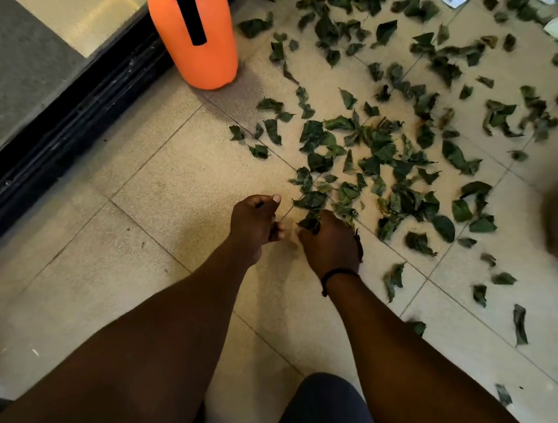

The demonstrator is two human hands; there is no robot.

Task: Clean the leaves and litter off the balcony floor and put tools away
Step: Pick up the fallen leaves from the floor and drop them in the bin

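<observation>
On the near floor [157, 178], your right hand [331, 242] grips a clump of leaves [311, 221]; your left hand [254, 222] is curled, holding nothing visible.

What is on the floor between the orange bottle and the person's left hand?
Head view: only bare tile lies between the orange bottle and the left hand; the leaves lie off to the right.

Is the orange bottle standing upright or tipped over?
Upright. The orange bottle stands on its flat base on the floor beside the door track, with its black handle on top.
</observation>
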